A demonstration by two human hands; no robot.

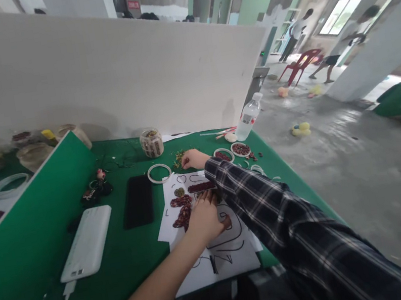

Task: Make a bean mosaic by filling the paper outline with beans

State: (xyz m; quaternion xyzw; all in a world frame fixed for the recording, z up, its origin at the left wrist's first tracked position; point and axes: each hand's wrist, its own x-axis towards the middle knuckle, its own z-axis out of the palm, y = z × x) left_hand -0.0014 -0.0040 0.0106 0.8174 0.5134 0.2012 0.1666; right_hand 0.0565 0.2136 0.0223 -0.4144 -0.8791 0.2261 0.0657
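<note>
My left hand lies on a sheet of white paper with black drawn lines, its fingers stretched out. Dark red beans fill part of the drawing beside it, along with a small round patch of green bits. Farther forward, my right hand reaches to a loose pile of dried green bits on the green tabletop. Its fingers are bent together at the pile's edge; what they hold is too small to make out. My plaid right sleeve hides part of the paper.
Two round dishes of red beans, a left dish and a right dish, stand near a water bottle. Leftward are a white ring, a jar, a black phone and a cabled power bank. A green divider rises at left.
</note>
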